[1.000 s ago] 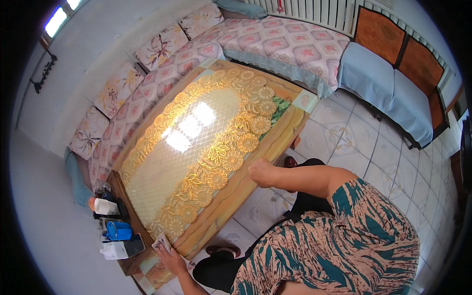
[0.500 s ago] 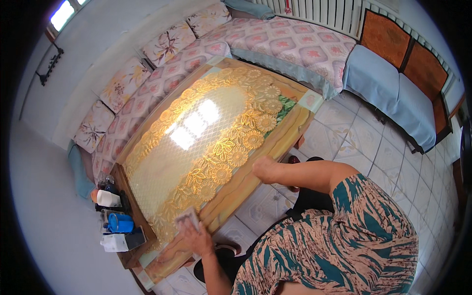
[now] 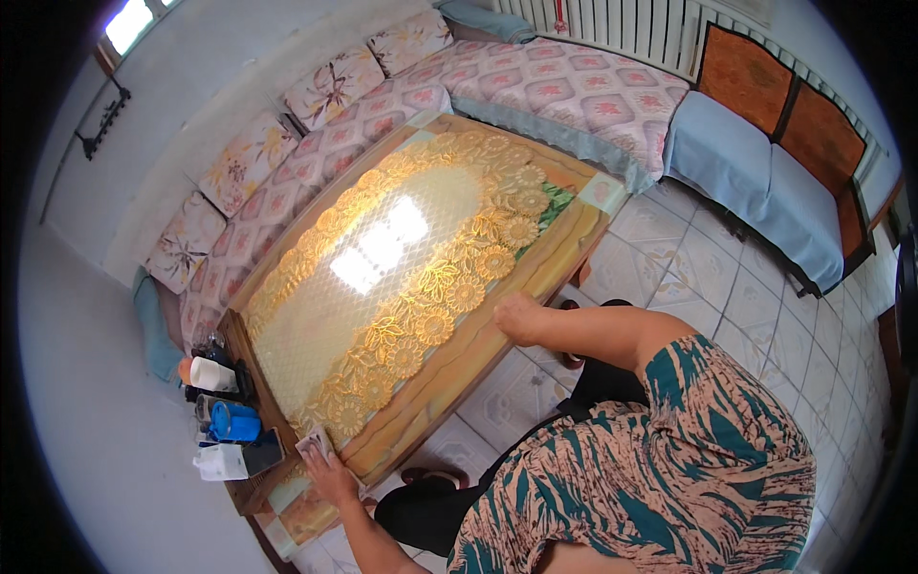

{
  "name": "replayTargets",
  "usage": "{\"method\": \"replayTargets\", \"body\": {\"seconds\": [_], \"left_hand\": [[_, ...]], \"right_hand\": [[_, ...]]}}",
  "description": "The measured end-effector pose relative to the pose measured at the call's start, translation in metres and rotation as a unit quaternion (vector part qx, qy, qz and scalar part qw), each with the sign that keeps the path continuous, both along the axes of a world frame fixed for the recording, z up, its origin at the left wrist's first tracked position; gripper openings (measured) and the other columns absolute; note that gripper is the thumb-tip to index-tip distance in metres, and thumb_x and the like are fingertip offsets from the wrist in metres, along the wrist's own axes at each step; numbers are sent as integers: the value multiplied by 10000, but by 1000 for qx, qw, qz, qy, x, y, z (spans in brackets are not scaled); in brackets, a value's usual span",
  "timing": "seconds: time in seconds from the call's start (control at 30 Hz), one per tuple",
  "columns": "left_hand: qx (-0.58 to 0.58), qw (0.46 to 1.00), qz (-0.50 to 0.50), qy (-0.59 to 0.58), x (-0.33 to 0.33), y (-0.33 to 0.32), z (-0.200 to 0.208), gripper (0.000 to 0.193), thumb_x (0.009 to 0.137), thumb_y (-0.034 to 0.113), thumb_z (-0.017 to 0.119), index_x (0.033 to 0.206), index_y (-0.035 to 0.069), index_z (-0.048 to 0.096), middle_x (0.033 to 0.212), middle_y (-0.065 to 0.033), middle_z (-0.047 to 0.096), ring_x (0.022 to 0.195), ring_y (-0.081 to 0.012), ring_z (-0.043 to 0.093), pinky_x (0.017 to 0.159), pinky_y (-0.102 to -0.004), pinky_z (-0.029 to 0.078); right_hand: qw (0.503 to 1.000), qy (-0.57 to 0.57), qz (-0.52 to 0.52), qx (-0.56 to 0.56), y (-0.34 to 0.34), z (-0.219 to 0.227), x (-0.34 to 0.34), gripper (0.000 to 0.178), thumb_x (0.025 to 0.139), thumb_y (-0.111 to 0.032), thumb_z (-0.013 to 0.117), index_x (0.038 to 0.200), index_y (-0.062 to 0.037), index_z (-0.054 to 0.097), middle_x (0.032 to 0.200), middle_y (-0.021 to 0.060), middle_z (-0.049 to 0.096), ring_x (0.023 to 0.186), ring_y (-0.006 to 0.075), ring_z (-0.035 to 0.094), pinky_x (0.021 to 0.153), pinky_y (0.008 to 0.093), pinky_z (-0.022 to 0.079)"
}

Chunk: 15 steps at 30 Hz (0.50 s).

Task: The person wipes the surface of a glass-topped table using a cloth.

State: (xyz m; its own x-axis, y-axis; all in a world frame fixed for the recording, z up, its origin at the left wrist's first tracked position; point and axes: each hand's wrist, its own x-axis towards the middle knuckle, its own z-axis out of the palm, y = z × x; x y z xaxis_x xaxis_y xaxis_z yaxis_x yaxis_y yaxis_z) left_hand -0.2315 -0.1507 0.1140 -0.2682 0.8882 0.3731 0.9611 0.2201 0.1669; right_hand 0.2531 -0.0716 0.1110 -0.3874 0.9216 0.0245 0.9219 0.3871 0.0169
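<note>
In the head view, a small cloth (image 3: 314, 443) is pressed flat on the near left corner of the counter (image 3: 497, 335) by the left hand (image 3: 330, 471), its fingers spread over it. The right hand (image 3: 519, 318) is rested on the counter's near edge, fingers curled loosely and grasping nothing, beside the gold lace cover (image 3: 402, 258).

A long table (image 3: 535, 277) fills the middle, a mat (image 3: 402, 258) lying on it. Cushioned seating (image 3: 316, 105) runs from nine to twelve o'clock, a bench (image 3: 765, 182) sits at two, and containers (image 3: 225, 421) cluster at eight.
</note>
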Motion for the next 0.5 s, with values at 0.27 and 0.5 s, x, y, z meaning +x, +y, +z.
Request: {"method": "replayTargets", "body": {"seconds": [0.27, 0.5], "left_hand": [[22, 998, -21, 58, 62, -59, -18, 525, 859, 262, 548, 1335, 65, 444, 1441, -163, 335, 1305, -349, 332, 1068, -436, 271], [21, 988, -146, 35, 169, -23, -3, 545, 827, 271, 577, 1344, 159, 449, 1439, -111, 352, 1289, -348, 351, 1034, -450, 312]], "right_hand": [[1000, -5, 16, -4, -3, 5, -4, 131, 683, -97, 593, 746, -43, 695, 779, 138, 663, 782, 298, 653, 661, 385, 523], [998, -49, 5, -25, 0, 9, -2, 166, 748, -127, 580, 827, -87, 721, 864, 94, 687, 851, 264, 659, 656, 383, 529]]}}
